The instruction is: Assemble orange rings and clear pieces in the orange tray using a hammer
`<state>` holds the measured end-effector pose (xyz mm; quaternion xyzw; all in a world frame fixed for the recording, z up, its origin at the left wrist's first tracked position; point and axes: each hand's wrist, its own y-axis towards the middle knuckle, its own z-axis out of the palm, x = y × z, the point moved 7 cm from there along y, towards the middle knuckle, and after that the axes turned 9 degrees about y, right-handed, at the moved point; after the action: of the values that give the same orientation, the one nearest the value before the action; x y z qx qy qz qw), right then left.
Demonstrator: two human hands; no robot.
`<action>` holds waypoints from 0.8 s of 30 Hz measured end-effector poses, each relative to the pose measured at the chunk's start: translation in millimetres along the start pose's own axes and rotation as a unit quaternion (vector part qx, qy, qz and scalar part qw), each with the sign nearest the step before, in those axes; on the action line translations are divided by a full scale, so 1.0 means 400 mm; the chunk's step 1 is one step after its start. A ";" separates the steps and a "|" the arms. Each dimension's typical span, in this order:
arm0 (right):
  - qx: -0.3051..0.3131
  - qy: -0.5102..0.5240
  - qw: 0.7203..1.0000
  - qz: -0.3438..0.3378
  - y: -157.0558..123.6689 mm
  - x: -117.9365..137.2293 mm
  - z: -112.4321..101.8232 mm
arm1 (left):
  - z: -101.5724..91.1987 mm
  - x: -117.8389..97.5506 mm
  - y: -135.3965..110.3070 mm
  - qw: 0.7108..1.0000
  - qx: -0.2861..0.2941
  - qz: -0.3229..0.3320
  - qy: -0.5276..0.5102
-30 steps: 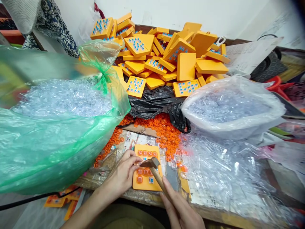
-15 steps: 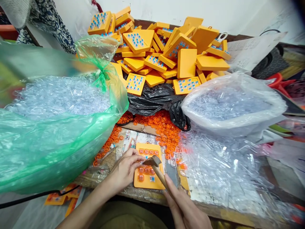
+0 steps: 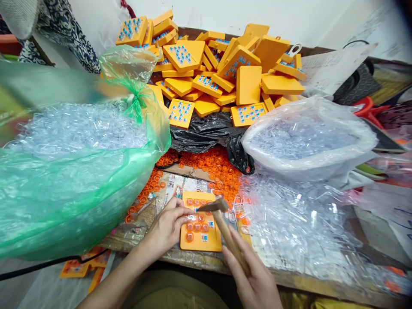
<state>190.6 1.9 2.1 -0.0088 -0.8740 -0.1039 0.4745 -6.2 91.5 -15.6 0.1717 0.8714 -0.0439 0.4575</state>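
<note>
An orange plastic plate [image 3: 200,240] with round orange caps pressed into it lies flat on the wooden bench near its front edge. My left hand [image 3: 167,227] rests on the plate's left side, fingertips pinched on the caps near its middle. My right hand [image 3: 254,283] is wrapped round the wooden handle of a small hammer [image 3: 215,206], whose metal head hangs just above the plate's upper right part.
Loose orange caps [image 3: 222,169] lie behind the plate. A green bag of clear parts [image 3: 71,171] fills the left, a clear bag [image 3: 309,141] and loose clear pieces [image 3: 299,223] the right. A heap of orange plates [image 3: 225,73] sits at the back on black plastic [image 3: 209,133].
The hammer head has lifted up and to the right off the plate. My right hand shifted slightly right. My left hand stays on the plate.
</note>
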 end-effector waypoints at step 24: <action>0.088 0.073 0.989 0.096 0.128 -0.035 0.097 | 0.001 -0.020 -0.135 0.775 -0.085 -0.392 -0.488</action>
<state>172.0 60.7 -21.4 -0.0427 -0.8378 0.0193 0.5439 -19.9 38.6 -13.7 -0.2682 0.5232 -0.2234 0.7775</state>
